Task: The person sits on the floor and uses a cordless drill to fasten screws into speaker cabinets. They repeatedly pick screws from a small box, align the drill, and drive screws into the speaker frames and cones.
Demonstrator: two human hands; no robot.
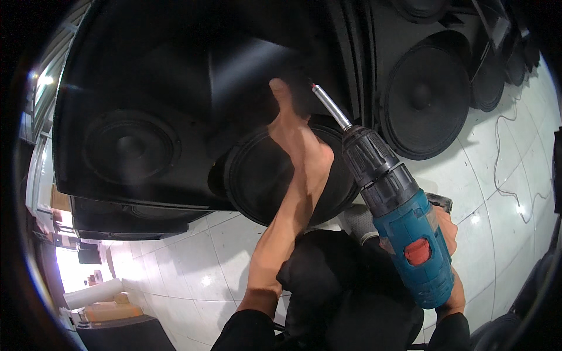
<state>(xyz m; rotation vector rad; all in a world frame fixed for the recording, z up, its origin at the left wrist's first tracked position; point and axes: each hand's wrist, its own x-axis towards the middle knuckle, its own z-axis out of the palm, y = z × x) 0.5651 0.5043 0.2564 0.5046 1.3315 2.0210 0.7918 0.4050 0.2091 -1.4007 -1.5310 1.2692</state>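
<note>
Nearest of all is the blue-and-black power drill (413, 248), slanting up and to the left, with a red switch on its top and a slim silver shaft (332, 107) reaching out of its black chuck (377, 167); the right hand (447, 231) is wrapped around it from beneath, its fingers mostly hidden behind the body but closed on it. Below, between the forearms, are the person's dark-clothed legs (328, 266), with a grey mesh shoe (358, 221) just beyond them. The left hand (301, 140) is held out just left of the shaft, one digit pointing up and away; the other fingers are out of sight, so I cannot tell whether they are spread, pressed together or pinching something. Behind that hand is a large round speaker cone (257, 181) in a big black cabinet (193, 190), with a smaller cone (130, 151) at its left. Farther right is another big cone (424, 96), near a thin cable (497, 181) on the white tiled floor (474, 228), while a white roll (93, 293) lies far off at lower left
</note>
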